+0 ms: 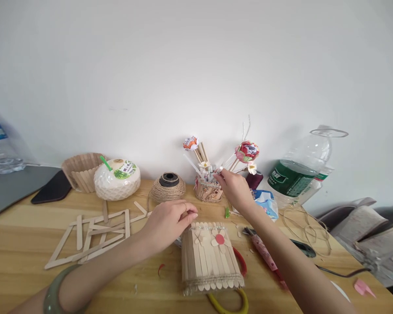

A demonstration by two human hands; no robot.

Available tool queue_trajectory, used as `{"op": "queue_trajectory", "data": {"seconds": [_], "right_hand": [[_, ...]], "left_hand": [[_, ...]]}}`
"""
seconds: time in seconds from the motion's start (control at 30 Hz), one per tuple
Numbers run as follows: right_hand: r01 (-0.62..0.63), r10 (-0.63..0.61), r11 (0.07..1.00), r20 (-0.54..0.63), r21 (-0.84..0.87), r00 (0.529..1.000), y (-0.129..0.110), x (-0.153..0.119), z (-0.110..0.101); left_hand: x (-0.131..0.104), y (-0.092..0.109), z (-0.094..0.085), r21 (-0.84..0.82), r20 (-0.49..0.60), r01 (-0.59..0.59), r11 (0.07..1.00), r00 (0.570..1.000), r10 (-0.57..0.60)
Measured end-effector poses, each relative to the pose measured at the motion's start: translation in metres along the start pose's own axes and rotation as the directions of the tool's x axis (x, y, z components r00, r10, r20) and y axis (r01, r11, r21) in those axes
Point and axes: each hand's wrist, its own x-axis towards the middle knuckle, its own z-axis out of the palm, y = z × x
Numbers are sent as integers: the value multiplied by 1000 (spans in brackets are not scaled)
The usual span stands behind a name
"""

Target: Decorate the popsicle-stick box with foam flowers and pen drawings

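Note:
A box of wooden craft sticks (206, 259) lies on the table, with twine bands around both ends, a plain petalled flower and another with a red centre (219, 239). My left hand (170, 224) hovers by its upper left corner, thumb and fingers drawn together; whether anything is between them cannot be made out. Farther back, my right hand (234, 188) reaches to a decorated holder (208, 191) full of sticks and paper flowers. Its fingers are pinched at the holder's rim, and what they grip is hidden. Scissors with red and yellow handles (229, 302) lie partly beneath the box.
Loose craft sticks (101, 231) form a frame at left. Behind them are a wooden stick bowl (81, 172), a white coconut-shaped container (117, 181) and a twine spool (168, 188). At right are a pink glue gun (265, 253), its cable, loose twine (309, 231) and a large bottle (294, 174).

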Motion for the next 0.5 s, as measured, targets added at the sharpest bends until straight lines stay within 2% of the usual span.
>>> {"op": "queue_trajectory", "data": {"seconds": [0.17, 0.33, 0.4, 0.5], "right_hand": [[-67, 77, 993, 100, -97, 992, 0, 22, -2], [-86, 117, 982, 187, -166, 975, -9, 37, -5], [-81, 118, 979, 197, -186, 973, -13, 40, -7], [-73, 105, 975, 145, -210, 984, -19, 42, -10]], "left_hand": [[0, -2, 2, 0, 8, -33, 999, 999, 33], [0, -2, 2, 41, 36, -14, 999, 999, 12], [0, -1, 2, 50, 40, -5, 999, 999, 3], [0, -1, 0, 56, 24, -2, 998, 1000, 1]]}}
